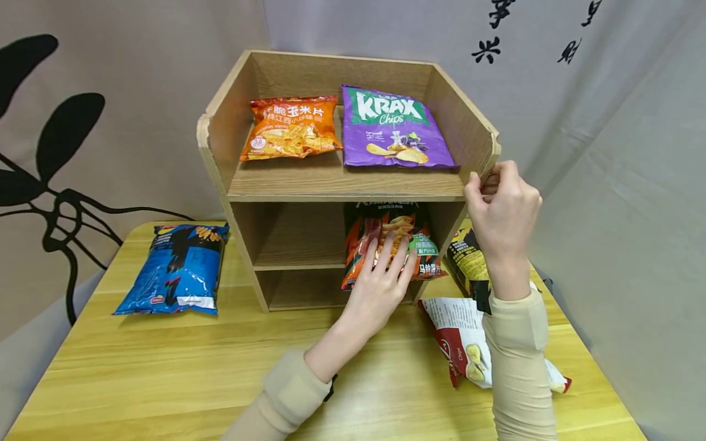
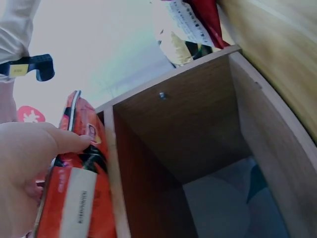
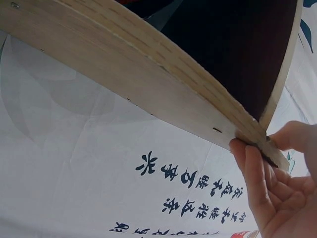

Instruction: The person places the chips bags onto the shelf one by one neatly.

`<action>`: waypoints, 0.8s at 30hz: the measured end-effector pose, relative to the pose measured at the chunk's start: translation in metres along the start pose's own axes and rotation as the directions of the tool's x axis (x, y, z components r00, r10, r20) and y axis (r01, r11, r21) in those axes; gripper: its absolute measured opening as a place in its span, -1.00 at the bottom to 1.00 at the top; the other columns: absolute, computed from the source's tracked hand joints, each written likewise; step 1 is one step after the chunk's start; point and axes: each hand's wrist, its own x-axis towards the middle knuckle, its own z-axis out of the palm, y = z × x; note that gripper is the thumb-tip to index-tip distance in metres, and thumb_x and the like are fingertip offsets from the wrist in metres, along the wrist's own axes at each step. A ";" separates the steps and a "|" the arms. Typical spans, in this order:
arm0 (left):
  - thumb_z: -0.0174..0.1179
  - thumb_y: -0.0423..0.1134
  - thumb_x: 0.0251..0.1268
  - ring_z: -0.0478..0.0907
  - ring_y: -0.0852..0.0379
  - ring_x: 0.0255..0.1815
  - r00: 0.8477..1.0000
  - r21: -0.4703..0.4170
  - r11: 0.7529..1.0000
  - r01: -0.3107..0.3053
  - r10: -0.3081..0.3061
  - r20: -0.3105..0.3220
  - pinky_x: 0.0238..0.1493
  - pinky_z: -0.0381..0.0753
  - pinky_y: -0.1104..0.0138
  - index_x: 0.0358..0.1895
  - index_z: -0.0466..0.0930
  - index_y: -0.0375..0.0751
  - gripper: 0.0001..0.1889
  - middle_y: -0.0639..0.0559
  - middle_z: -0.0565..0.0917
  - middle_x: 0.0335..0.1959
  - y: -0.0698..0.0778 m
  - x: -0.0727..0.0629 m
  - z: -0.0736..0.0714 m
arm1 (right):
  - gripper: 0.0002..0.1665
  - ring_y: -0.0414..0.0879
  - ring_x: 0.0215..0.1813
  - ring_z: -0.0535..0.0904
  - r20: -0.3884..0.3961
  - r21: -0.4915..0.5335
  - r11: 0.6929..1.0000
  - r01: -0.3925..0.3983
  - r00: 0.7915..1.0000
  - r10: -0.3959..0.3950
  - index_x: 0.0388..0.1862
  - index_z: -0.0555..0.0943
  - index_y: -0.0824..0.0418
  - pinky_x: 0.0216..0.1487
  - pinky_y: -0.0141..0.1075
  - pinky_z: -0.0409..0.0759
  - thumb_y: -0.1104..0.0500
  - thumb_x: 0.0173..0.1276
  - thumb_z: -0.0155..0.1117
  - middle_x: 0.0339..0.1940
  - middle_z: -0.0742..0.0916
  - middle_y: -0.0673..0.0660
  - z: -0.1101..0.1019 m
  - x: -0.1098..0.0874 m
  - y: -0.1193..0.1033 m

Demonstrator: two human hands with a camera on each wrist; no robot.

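The left hand point(image 1: 377, 288) is pressing its straight, spread fingers point(image 1: 398, 254) flat against the red chip bag point(image 1: 386, 236), which is standing upright in the right part of the middle compartment of the wooden shelf point(image 1: 309, 184) on the table point(image 1: 220, 367). The right hand point(image 1: 502, 205) is gripping the front edge of the shelf's right side panel, fingers curled round it with the thumb on the far side. An orange bag point(image 1: 289, 127) and a purple Krax bag point(image 1: 390, 127) are lying side by side on the top tier, a blue bag point(image 1: 176, 269) is lying on the table left of the shelf, and a red-and-white bag point(image 1: 460, 340) is lying to its right, under the right forearm.
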 end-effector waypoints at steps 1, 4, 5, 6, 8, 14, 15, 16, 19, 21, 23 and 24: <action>0.19 -0.23 0.17 0.38 -0.10 0.34 1.000 -0.012 1.000 0.009 -0.009 0.000 0.32 0.38 0.05 0.22 0.45 -0.04 -0.51 -0.06 0.50 0.27 0.000 -0.001 -0.002 | -0.72 0.21 -0.49 0.67 0.001 0.000 1.000 -0.001 1.000 0.001 -0.38 0.53 0.51 -0.38 -0.03 0.58 0.24 0.21 0.14 -0.51 0.73 0.39 0.000 0.000 0.000; 0.18 -0.26 0.17 0.39 -0.11 0.33 0.999 -0.034 0.998 0.045 -0.046 -0.027 0.31 0.40 0.01 0.17 0.51 0.01 -0.56 -0.04 0.52 0.26 0.002 -0.008 -0.008 | -0.73 0.20 -0.49 0.68 0.003 -0.004 1.000 0.003 1.000 -0.003 -0.38 0.53 0.51 -0.39 -0.04 0.57 0.24 0.22 0.14 -0.51 0.73 0.39 0.001 0.000 0.001; 0.15 -0.28 0.19 0.40 -0.11 0.32 0.997 -0.041 0.997 0.062 -0.064 -0.044 0.30 0.41 0.00 0.15 0.53 0.02 -0.58 -0.03 0.53 0.24 0.003 -0.010 -0.010 | -0.73 0.19 -0.49 0.68 0.004 -0.010 1.000 0.012 1.000 -0.011 -0.38 0.53 0.51 -0.40 -0.04 0.58 0.23 0.22 0.14 -0.51 0.73 0.38 0.001 -0.001 0.002; 0.12 -0.30 0.22 0.42 -0.11 0.31 0.995 -0.049 0.996 0.078 -0.081 -0.059 0.28 0.42 -0.02 0.14 0.55 0.03 -0.60 -0.03 0.54 0.23 0.004 -0.013 -0.012 | -0.73 0.18 -0.49 0.69 0.005 -0.014 1.000 0.021 1.000 -0.021 -0.38 0.53 0.51 -0.41 -0.06 0.58 0.23 0.23 0.14 -0.51 0.74 0.38 0.001 0.000 0.003; 0.00 -0.36 0.29 0.44 -0.11 0.30 0.990 -0.059 0.993 0.106 -0.111 -0.085 0.27 0.44 -0.03 0.11 0.58 0.05 -0.62 -0.02 0.56 0.22 0.006 -0.018 -0.011 | -0.73 0.17 -0.50 0.69 0.005 -0.022 0.999 0.042 0.999 -0.042 -0.37 0.54 0.50 -0.43 -0.07 0.59 0.23 0.23 0.15 -0.50 0.74 0.38 0.001 0.000 0.005; -0.05 -0.37 0.33 0.42 -0.10 0.31 0.992 -0.044 0.994 0.098 -0.101 -0.079 0.26 0.44 -0.04 0.19 0.52 0.04 -0.58 -0.04 0.52 0.27 0.005 -0.023 0.001 | -0.73 0.19 -0.49 0.69 0.009 -0.022 0.998 0.055 0.998 -0.055 -0.37 0.54 0.49 -0.42 -0.06 0.60 0.22 0.24 0.16 -0.51 0.74 0.39 0.000 0.001 0.006; 0.00 -0.35 0.31 0.42 -0.10 0.31 0.993 -0.041 0.995 0.092 -0.095 -0.073 0.26 0.43 -0.04 0.21 0.50 0.03 -0.58 -0.05 0.50 0.28 0.004 -0.022 0.004 | -0.73 0.20 -0.49 0.69 0.012 -0.024 0.998 0.055 0.998 -0.054 -0.37 0.54 0.49 -0.42 -0.05 0.60 0.22 0.24 0.17 -0.51 0.73 0.39 0.000 0.000 0.006; 0.04 -0.34 0.27 0.41 -0.11 0.31 0.993 -0.042 0.995 0.091 -0.094 -0.070 0.26 0.43 -0.04 0.22 0.48 0.02 -0.56 -0.05 0.50 0.28 0.003 -0.021 0.007 | -0.73 0.20 -0.49 0.69 0.014 -0.025 0.998 0.055 0.998 -0.054 -0.37 0.53 0.49 -0.42 -0.05 0.60 0.22 0.24 0.17 -0.51 0.73 0.39 0.000 0.000 0.006; 0.18 -0.28 0.16 0.40 -0.11 0.32 0.992 -0.056 0.993 0.101 -0.104 -0.067 0.27 0.43 -0.03 0.25 0.44 0.00 -0.48 -0.05 0.48 0.28 -0.001 -0.016 0.017 | -0.73 0.20 -0.49 0.69 0.015 -0.025 0.998 0.057 0.998 -0.056 -0.37 0.53 0.49 -0.41 -0.04 0.60 0.22 0.24 0.17 -0.51 0.73 0.39 0.000 0.000 0.006; 0.23 -0.20 0.14 0.40 -0.11 0.32 0.991 -0.064 0.992 0.110 -0.114 -0.070 0.26 0.43 -0.02 0.27 0.42 0.01 -0.45 -0.05 0.48 0.27 -0.003 -0.013 0.023 | -0.73 0.19 -0.50 0.69 0.016 -0.027 0.997 0.069 0.998 -0.068 -0.37 0.54 0.49 -0.42 -0.04 0.61 0.22 0.25 0.17 -0.51 0.74 0.39 -0.001 0.000 0.006; 0.26 -0.08 0.14 0.39 -0.12 0.33 0.991 -0.067 0.991 0.115 -0.119 -0.065 0.26 0.42 -0.02 0.29 0.39 0.01 -0.41 -0.05 0.47 0.28 -0.005 -0.010 0.027 | -0.73 0.19 -0.50 0.69 0.013 -0.025 0.997 0.071 0.997 -0.071 -0.37 0.54 0.49 -0.42 -0.04 0.61 0.22 0.24 0.16 -0.51 0.74 0.39 -0.001 0.001 0.006; 0.26 -0.02 0.14 0.38 -0.12 0.33 0.991 -0.068 0.991 0.114 -0.118 -0.057 0.27 0.42 -0.03 0.30 0.38 0.01 -0.39 -0.06 0.46 0.29 -0.007 -0.009 0.028 | -0.73 0.19 -0.51 0.69 0.010 -0.023 0.997 0.072 0.997 -0.072 -0.38 0.54 0.49 -0.43 -0.04 0.61 0.22 0.24 0.16 -0.51 0.73 0.39 -0.001 0.001 0.006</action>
